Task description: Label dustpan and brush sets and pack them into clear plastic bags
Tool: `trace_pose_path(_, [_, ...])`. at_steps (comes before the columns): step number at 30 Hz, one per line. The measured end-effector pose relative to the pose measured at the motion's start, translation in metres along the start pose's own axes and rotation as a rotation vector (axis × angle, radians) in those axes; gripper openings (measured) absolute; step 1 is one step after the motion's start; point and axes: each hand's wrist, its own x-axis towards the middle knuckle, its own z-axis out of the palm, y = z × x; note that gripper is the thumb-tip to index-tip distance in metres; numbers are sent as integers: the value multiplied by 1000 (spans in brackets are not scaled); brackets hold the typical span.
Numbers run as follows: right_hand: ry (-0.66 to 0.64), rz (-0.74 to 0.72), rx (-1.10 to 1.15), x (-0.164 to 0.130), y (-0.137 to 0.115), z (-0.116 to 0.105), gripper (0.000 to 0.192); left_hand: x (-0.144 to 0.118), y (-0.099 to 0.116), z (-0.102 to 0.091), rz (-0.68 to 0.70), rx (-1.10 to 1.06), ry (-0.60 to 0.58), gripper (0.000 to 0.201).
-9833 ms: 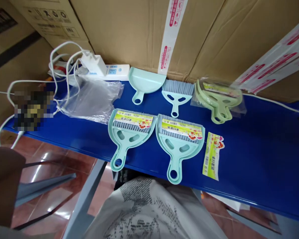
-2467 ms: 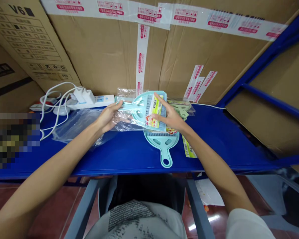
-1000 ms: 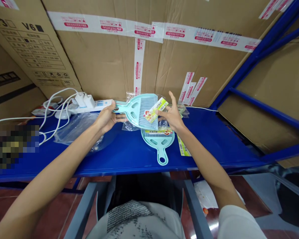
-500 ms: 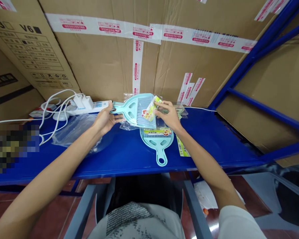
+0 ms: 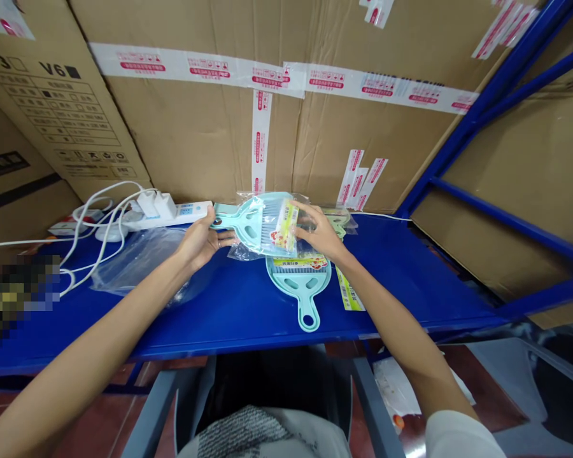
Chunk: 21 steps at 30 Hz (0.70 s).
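My left hand (image 5: pixel 202 240) grips the handle of a pale turquoise mini dustpan (image 5: pixel 252 224), thumb on top and fingers beneath. A brush with grey-blue bristles (image 5: pixel 270 222) is nested in it. Across the bristles stands a yellow-green printed card (image 5: pixel 285 226), its right edge pinched by my right hand (image 5: pixel 321 234). Clear plastic film shows around this set. Just below it, on the blue table, lies a second turquoise dustpan (image 5: pixel 302 286) with its handle toward me and a similar card (image 5: pixel 298 261) across its brush.
Another yellow-green card (image 5: pixel 348 292) lies under my right forearm. Behind my right hand is a plastic-wrapped greenish item (image 5: pixel 340 219). A clear plastic bag (image 5: pixel 138 262) and a white power strip (image 5: pixel 191 212) with tangled cables are on the left. Cardboard boxes (image 5: pixel 205 140) stand behind.
The card in my right hand has turned from a slant to nearly upright and now lies flatter over the bristles. My left hand keeps its hold on the dustpan handle.
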Motion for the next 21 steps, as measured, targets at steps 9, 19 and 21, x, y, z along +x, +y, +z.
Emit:
trace_pose_path(9, [-132, 84, -24, 0, 3, -2, 68, -2, -2, 2, 4, 17, -21, 39])
trace_pose_path(19, [-144, -8, -50, 1, 3, 4, 45, -3, -2, 3, -13, 31, -10, 44])
trace_pose_path(21, [-115, 16, 60, 1, -1, 7, 42, -3, -1, 4, -15, 40, -9, 45])
